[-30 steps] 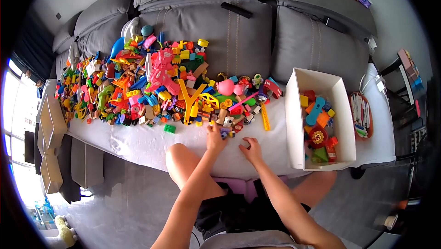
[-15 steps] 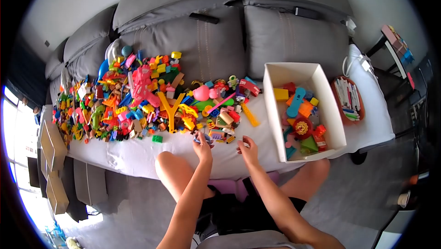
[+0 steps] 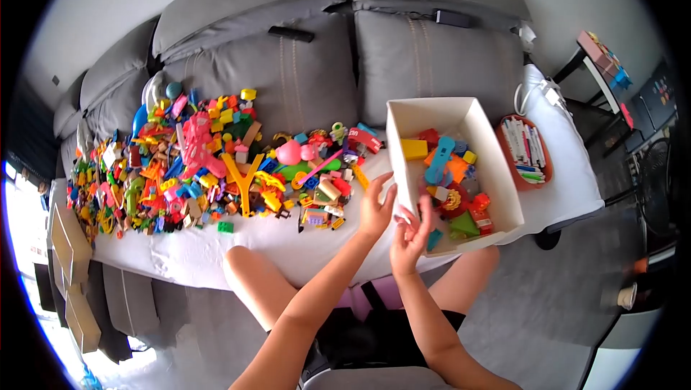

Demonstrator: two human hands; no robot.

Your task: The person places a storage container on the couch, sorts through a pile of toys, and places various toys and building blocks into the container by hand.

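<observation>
Many toys (image 3: 193,163) lie heaped left of the left hand (image 3: 376,210), its fingers spread. Just right of it, the right hand (image 3: 412,239) overlaps a white box (image 3: 500,181) holding blocks (image 3: 457,167); its grip I cannot tell. Farther right sits a basket (image 3: 548,173) of pens (image 3: 520,138).

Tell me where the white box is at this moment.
In the head view, the white box stands right of centre on the sofa, just left of the orange basket.

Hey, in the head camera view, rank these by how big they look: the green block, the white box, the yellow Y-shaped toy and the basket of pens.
1. White box
2. Basket of pens
3. Yellow Y-shaped toy
4. Green block
</observation>
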